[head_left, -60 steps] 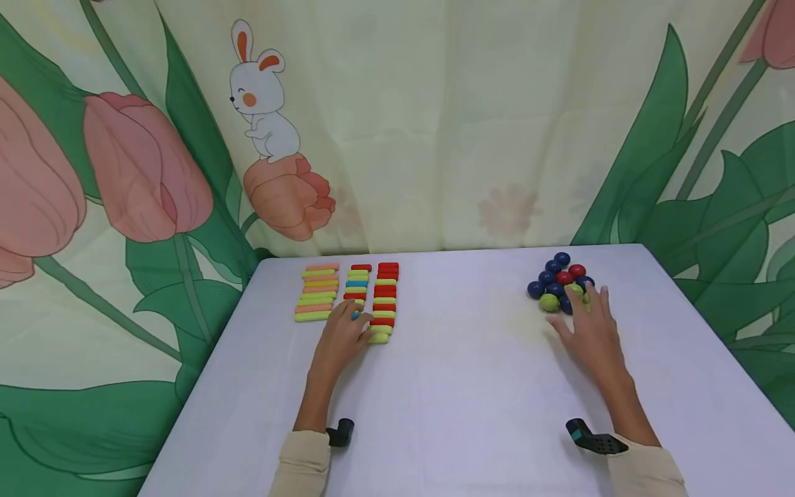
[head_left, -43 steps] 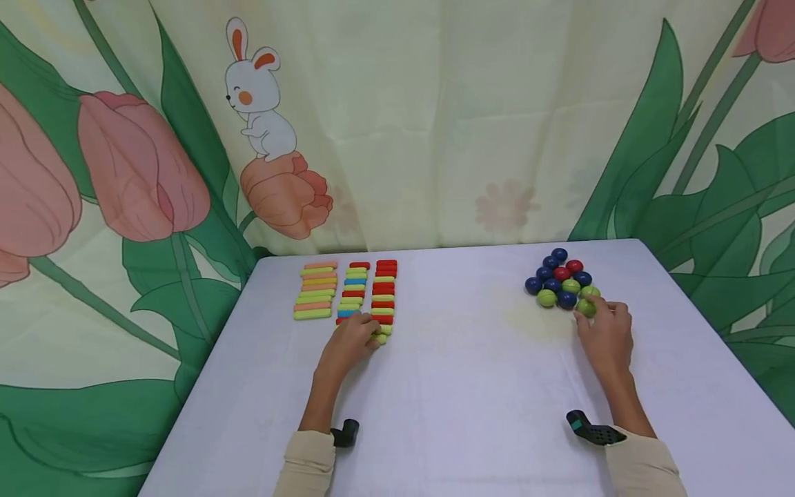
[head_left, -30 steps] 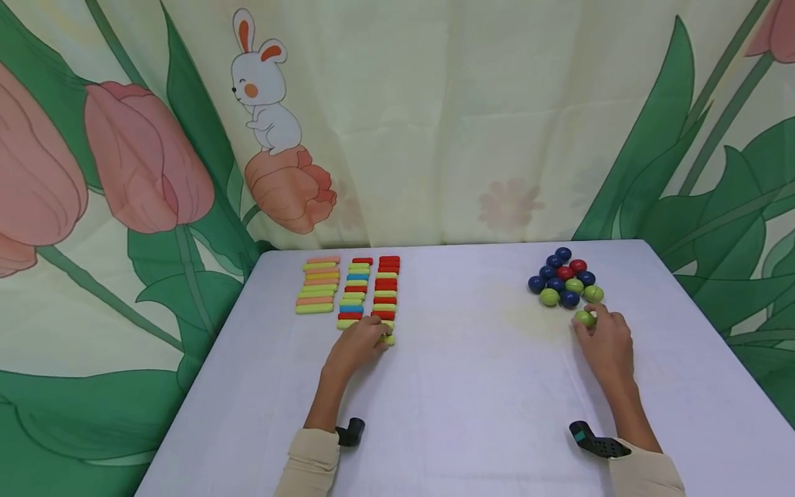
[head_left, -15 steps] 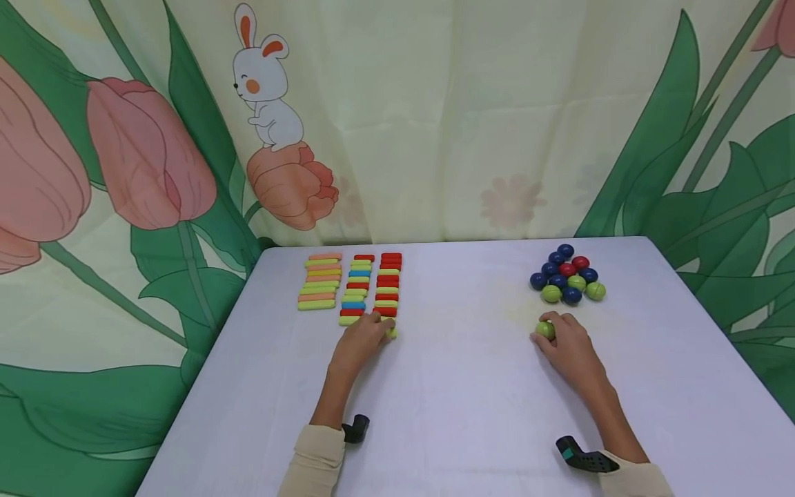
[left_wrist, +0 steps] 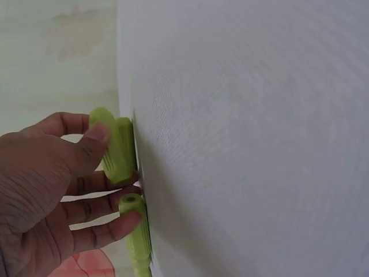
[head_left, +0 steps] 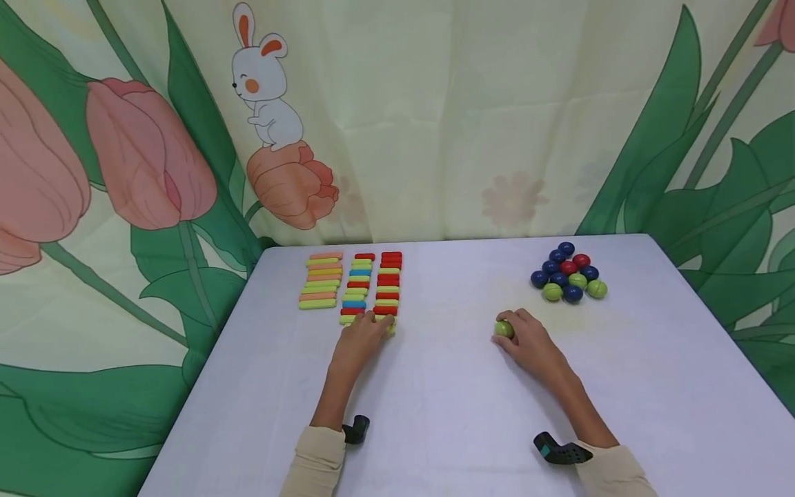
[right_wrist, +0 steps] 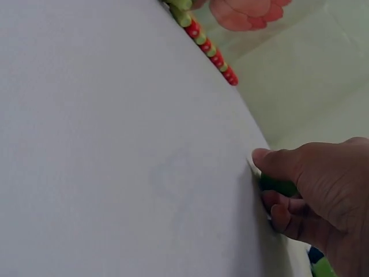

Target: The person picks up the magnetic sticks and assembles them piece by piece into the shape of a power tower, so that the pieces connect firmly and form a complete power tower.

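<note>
My left hand [head_left: 361,342] is at the near end of the rightmost column of short coloured pegs. Its thumb and index finger pinch a yellow-green ribbed peg [left_wrist: 118,158], pressed close beside another of the same colour. The other fingers reach over a second green peg [left_wrist: 137,236] with a hole in its end. My right hand [head_left: 533,348] holds a green ball [head_left: 504,329] between thumb and curled fingers, low over the middle of the white table. In the right wrist view that ball is mostly hidden by the fingers.
Three columns of pegs lie at the back left: a peach and green column [head_left: 320,279], a mixed middle column [head_left: 358,284], and a red and green one [head_left: 388,279]. A cluster of blue, red and green balls [head_left: 560,279] sits at the back right. Behind hangs a printed curtain [head_left: 435,124].
My right hand has gripped a green ball from the cluster's near edge and carried it left. My left hand has shifted from the middle column to the right column's near end.
</note>
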A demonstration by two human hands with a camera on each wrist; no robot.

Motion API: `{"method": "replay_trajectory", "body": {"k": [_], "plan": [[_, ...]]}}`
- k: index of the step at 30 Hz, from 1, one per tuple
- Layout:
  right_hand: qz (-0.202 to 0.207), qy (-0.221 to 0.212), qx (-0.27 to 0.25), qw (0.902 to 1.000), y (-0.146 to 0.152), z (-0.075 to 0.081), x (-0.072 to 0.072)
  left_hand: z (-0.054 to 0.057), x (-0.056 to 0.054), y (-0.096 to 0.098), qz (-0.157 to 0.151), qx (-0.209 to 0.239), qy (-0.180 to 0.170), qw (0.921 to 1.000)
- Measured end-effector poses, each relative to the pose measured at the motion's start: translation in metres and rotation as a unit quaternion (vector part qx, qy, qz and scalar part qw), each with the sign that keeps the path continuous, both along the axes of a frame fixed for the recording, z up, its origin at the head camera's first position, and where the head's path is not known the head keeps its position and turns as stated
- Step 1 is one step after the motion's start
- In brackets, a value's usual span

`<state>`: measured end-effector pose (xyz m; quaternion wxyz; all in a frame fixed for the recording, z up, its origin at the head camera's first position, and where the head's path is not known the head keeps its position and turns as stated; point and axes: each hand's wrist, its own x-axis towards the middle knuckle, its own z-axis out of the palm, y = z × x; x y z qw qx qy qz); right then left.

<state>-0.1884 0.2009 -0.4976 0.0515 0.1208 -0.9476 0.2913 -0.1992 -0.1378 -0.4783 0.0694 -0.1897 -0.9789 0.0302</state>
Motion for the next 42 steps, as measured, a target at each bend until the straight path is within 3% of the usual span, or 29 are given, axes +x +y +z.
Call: {"method": "replay_trajectory", "body": {"k": [6, 8, 11, 15, 24, 31, 35, 38, 42], "plan": [[0.036, -0.012, -0.039, 0.9985, -0.028, -0.001, -0.005, 0.004, 0.003, 0.009, -0.027, 0.021, 0.018, 0.9993], [0.045, -0.015, -0.050, 0.9976, -0.036, -0.002, -0.007, 0.007, 0.005, 0.019, -0.046, 0.042, -0.002, 0.9980], [0.060, -0.015, -0.068, 0.9957, -0.045, -0.001, -0.008, 0.012, 0.006, 0.036, -0.067, 0.075, -0.057, 0.9932], [0.079, -0.036, -0.099, 0.9913, -0.054, 0.001, -0.008, 0.016, 0.006, 0.053, -0.081, 0.099, -0.111, 0.9855], [0.116, -0.091, -0.173, 0.9739, -0.064, 0.002, -0.004, 0.013, 0.003, 0.065, -0.110, 0.131, -0.139, 0.9754], [0.108, -0.092, -0.172, 0.9747, -0.065, 0.000, -0.005, 0.011, 0.002, 0.064, -0.080, 0.150, -0.175, 0.9698], [0.105, -0.100, -0.175, 0.9740, -0.064, -0.005, -0.006, 0.010, 0.004, 0.055, -0.044, 0.180, -0.196, 0.9629], [0.105, -0.100, -0.170, 0.9748, -0.061, -0.008, -0.007, 0.012, 0.006, 0.044, 0.002, 0.193, -0.183, 0.9639], [0.108, -0.112, -0.173, 0.9726, -0.055, -0.009, -0.007, 0.018, 0.010, 0.025, 0.061, 0.188, -0.131, 0.9714]]}}
